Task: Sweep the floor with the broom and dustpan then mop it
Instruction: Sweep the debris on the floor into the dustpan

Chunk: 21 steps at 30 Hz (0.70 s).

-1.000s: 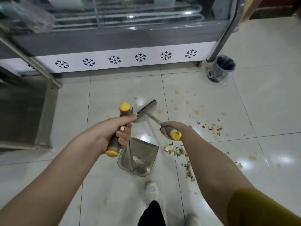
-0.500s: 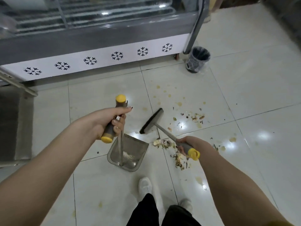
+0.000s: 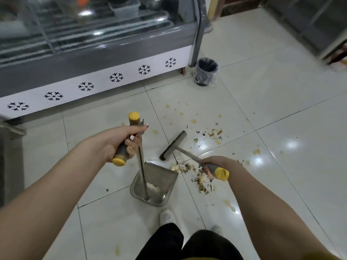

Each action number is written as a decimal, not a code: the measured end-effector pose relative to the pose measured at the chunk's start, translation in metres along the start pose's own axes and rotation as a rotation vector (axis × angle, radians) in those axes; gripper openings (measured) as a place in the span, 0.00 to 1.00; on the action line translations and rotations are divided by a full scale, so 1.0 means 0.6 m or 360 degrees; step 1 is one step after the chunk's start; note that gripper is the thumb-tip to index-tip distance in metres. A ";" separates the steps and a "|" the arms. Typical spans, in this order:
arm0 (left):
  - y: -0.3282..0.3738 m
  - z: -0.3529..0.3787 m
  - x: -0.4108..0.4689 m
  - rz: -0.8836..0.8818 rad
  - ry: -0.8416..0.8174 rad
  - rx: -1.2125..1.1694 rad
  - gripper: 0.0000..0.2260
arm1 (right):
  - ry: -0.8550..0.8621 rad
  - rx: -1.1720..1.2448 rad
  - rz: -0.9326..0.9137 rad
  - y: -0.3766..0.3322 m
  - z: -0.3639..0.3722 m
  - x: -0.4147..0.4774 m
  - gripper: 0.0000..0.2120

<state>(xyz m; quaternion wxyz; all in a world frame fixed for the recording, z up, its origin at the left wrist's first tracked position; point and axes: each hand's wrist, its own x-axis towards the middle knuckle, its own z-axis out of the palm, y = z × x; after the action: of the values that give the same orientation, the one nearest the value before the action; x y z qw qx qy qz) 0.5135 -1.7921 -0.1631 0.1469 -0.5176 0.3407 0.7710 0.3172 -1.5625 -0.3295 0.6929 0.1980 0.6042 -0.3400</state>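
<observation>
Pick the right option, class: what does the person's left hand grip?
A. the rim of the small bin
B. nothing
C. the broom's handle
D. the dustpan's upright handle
D: the left hand grips the grey-and-yellow grip atop the dustpan handle, while the right hand holds the broom.

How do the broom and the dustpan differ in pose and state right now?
The dustpan handle stands near upright in the left hand; the broom handle slants low from the right hand. The dustpan holds a few scraps; the broom head sits away from the debris pile. Both have grey grips with yellow caps.
</observation>
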 end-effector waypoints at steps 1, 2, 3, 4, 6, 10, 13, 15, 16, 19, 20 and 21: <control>0.000 0.001 0.000 -0.0011 -0.0010 0.0011 0.16 | -0.0032 0.0043 0.0010 0.003 0.009 0.008 0.09; -0.001 0.002 0.000 -0.0020 -0.0018 0.0021 0.16 | -0.0057 0.0067 0.0024 0.005 0.018 0.015 0.09; -0.001 0.003 0.001 -0.0025 -0.0028 0.0029 0.16 | -0.0067 0.0065 0.0038 0.008 0.024 0.023 0.08; -0.002 0.004 0.002 -0.0029 -0.0040 0.0037 0.16 | -0.0063 0.0041 0.0057 0.013 0.027 0.030 0.08; -0.005 0.012 0.007 -0.0043 -0.0060 0.0076 0.16 | -0.0008 -0.0025 0.0087 0.025 0.019 0.038 0.09; -0.013 0.030 0.019 -0.0067 -0.0070 0.0164 0.16 | 0.0087 -0.0035 0.0095 0.064 -0.041 0.031 0.07; -0.020 0.048 0.028 -0.0080 -0.0068 0.0238 0.16 | 0.0153 0.0029 0.0102 0.091 -0.096 0.005 0.07; -0.023 0.058 0.034 -0.0078 -0.0068 0.0281 0.16 | 0.0201 0.0020 0.0094 0.101 -0.122 -0.017 0.08; -0.023 0.062 0.036 -0.0077 -0.0067 0.0304 0.16 | 0.0218 0.0002 0.0084 0.104 -0.131 -0.028 0.08; -0.020 0.073 0.041 -0.0079 -0.0053 0.0356 0.16 | 0.0246 -0.0003 0.0057 0.105 -0.149 -0.059 0.08; -0.019 0.077 0.042 -0.0077 -0.0051 0.0368 0.16 | 0.0254 0.0009 0.0041 0.105 -0.154 -0.067 0.08; -0.017 0.079 0.044 -0.0071 -0.0048 0.0381 0.16 | 0.0258 0.0017 0.0020 0.104 -0.159 -0.073 0.08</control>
<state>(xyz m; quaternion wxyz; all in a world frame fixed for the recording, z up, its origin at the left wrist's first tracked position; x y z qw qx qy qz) 0.4752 -1.7559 -0.1793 0.2298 -0.4921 0.4163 0.7292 0.2929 -1.4441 -0.3136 0.6428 0.2325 0.6552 -0.3217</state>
